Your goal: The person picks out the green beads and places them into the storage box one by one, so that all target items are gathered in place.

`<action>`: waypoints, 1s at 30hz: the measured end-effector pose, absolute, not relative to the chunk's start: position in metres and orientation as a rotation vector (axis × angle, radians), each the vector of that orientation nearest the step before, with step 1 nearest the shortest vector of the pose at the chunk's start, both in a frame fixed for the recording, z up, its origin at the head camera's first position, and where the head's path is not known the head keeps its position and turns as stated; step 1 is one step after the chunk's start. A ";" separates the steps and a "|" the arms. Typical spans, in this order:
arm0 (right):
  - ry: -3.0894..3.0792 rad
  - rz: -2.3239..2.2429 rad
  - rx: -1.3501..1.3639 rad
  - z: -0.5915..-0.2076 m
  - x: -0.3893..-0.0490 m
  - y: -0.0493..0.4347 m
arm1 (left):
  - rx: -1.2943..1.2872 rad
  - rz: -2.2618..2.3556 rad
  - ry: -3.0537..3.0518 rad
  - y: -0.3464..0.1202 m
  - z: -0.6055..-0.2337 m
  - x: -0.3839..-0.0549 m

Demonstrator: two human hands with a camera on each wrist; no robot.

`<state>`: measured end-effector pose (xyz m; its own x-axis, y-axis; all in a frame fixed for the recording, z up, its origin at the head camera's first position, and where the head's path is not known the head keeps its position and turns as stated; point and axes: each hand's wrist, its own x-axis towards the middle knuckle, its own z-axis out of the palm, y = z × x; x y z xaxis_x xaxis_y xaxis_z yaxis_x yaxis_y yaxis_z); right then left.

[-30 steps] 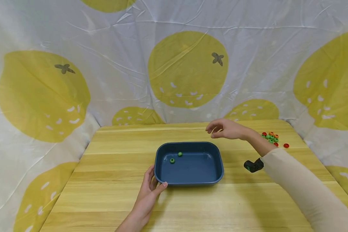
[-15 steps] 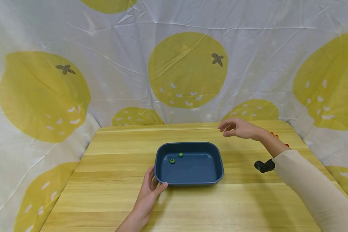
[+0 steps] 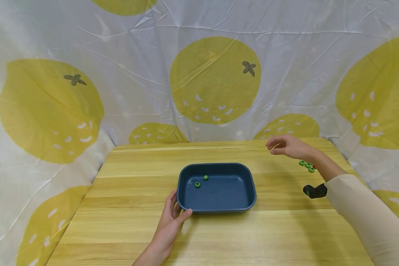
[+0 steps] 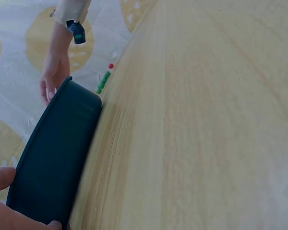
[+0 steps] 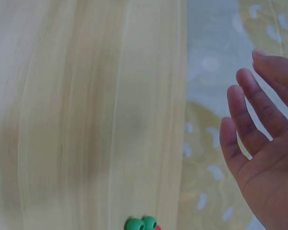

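A dark blue tray (image 3: 224, 195) stands on the table, with one green bead (image 3: 197, 185) and another green bead (image 3: 205, 178) in its left part. My left hand (image 3: 167, 225) holds the tray's near left corner, thumb at the rim and fingers along the side. Above the table, right of the tray, my right hand (image 3: 292, 147) hovers with loosely bent fingers; its palm looks bare in the right wrist view. Below its wrist lie green beads (image 3: 307, 165) and part of a red bead. The forearm hides the rest of that group.
A black device (image 3: 315, 191) hangs at the right sleeve cuff. The wooden table (image 3: 239, 236) ends at a pale cloth (image 3: 139, 74) printed with large lemons, which hangs behind and along both sides.
My right hand has moved to the right, away from the tray and toward the bead group, covering different beads with the forearm. My left hand and the tray have stayed put.
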<state>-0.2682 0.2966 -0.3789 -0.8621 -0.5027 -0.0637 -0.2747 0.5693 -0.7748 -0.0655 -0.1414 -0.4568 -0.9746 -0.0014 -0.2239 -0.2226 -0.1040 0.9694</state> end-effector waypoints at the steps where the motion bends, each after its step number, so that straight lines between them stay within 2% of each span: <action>1: 2.531 -1.176 -0.631 -0.379 -0.268 0.300 | -0.252 2.214 1.996 -0.141 -0.457 -0.065; 15: 2.585 -1.166 -0.508 -0.385 -0.254 0.337 | -0.248 2.221 1.984 -0.142 -0.457 -0.065; 30: 2.655 -1.112 -0.388 -0.412 -0.237 0.392 | -0.250 2.213 1.991 -0.142 -0.455 -0.065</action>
